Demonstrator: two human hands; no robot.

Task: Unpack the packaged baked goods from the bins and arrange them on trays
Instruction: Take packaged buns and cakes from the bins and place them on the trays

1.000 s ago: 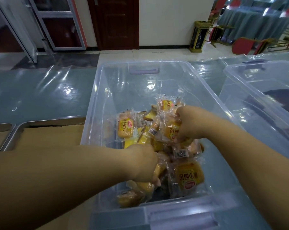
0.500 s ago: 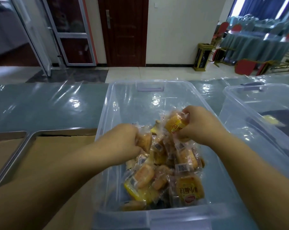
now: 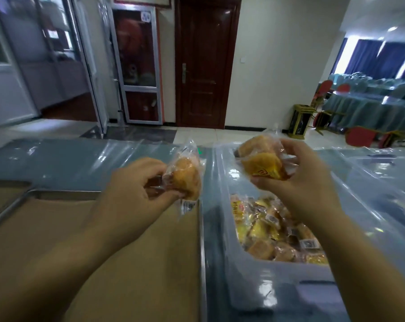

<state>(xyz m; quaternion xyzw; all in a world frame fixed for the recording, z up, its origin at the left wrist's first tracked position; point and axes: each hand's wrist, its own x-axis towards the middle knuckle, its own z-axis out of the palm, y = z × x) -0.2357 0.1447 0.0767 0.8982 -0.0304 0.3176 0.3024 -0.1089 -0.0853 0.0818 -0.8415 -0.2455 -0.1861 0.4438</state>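
Note:
My left hand (image 3: 136,189) pinches one clear-wrapped golden bun (image 3: 185,180) above the far right corner of a metal tray lined with brown paper (image 3: 104,228). My right hand (image 3: 297,180) grips two or more wrapped buns (image 3: 262,161), one with a yellow label, held above the far end of the clear plastic bin (image 3: 222,205). Several more wrapped buns (image 3: 273,231) lie in a heap on the bin's floor, partly hidden by my right forearm.
A second tray (image 3: 4,196) lies at the far left. Another clear bin (image 3: 387,173) stands to the right. The table wears a shiny plastic cover (image 3: 80,161). Beyond it are a dark door, a glass door, a small bin stand, red chairs and draped tables.
Both hands have lifted out of the bin with buns in them. My left hand has moved left over the tray corner; my right hand has risen above the bin. The view has tilted up.

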